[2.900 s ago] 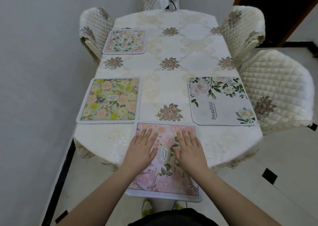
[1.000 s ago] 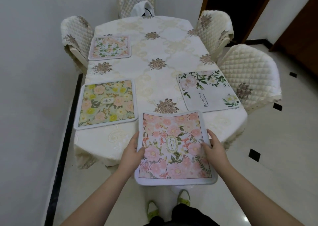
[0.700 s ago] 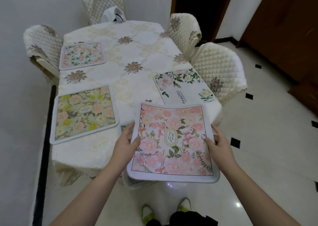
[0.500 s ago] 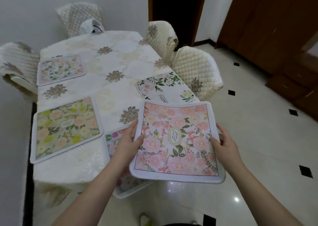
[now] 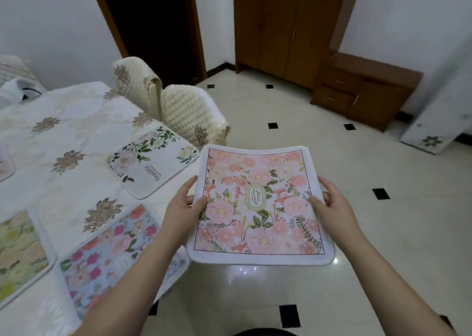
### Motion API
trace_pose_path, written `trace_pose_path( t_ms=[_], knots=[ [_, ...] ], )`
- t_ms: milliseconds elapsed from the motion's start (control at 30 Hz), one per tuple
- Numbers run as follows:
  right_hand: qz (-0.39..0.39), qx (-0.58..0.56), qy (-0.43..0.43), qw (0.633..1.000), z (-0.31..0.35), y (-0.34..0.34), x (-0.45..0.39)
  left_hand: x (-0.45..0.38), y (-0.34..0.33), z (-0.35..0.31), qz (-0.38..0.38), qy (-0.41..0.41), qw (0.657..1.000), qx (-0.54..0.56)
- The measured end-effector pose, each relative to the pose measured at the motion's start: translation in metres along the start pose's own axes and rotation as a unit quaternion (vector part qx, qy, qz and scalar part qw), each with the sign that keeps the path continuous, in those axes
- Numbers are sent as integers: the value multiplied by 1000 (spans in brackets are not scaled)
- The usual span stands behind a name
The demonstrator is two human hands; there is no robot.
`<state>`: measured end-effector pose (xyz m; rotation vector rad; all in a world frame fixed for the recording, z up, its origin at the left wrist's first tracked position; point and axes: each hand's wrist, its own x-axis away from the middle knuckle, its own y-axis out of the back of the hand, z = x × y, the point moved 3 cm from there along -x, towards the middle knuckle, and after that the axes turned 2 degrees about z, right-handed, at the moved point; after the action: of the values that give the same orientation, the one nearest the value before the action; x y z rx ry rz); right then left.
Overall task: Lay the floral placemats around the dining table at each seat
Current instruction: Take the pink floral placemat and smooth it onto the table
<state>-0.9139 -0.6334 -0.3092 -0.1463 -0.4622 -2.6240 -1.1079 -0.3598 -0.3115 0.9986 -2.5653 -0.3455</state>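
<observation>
I hold a pink floral placemat (image 5: 258,205) flat in the air over the floor, right of the table. My left hand (image 5: 182,208) grips its left edge and my right hand (image 5: 332,208) grips its right edge. On the dining table (image 5: 63,141) lie a blue placemat with pink flowers (image 5: 109,254) at the near end, a white leafy placemat (image 5: 150,159) by the right side, and a yellow-green placemat (image 5: 18,254) at the left. A sliver of another mat (image 5: 3,164) shows at the left frame edge.
Two quilted cream chairs (image 5: 189,113) (image 5: 135,82) stand at the table's right side. A dark doorway (image 5: 153,24), a tall wooden cabinet (image 5: 288,26) and a low wooden drawer unit (image 5: 365,93) line the far wall. Glossy tiled floor (image 5: 383,233) spreads to the right.
I lifted the pink placemat off the table's near end, uncovering the blue one beneath, and carried it right while my view swung toward the table's right side.
</observation>
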Motion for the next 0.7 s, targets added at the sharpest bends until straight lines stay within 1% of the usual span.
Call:
trace_pose_path(
  t_ms=[167, 267, 333, 400, 500, 700],
  knots=[
    [-32, -43, -27, 998, -16, 71, -9, -4, -62, -34, 42, -24, 998, 44],
    [-49, -63, -34, 996, -21, 100, -15, -5, -92, -57, 71, -30, 993, 90],
    [-57, -71, -36, 995, -22, 116, -19, -9, -108, -72, 84, -39, 991, 102],
    [-62, -68, -36, 995, -23, 127, -25, -17, -119, -82, 86, -43, 991, 96],
    [-71, -59, -39, 995, -25, 138, -41, -38, -134, -88, 93, -25, 992, 82],
    [-81, -51, -40, 995, -19, 140, -88, -93, -149, -90, 103, -5, 990, 100]
  ],
)
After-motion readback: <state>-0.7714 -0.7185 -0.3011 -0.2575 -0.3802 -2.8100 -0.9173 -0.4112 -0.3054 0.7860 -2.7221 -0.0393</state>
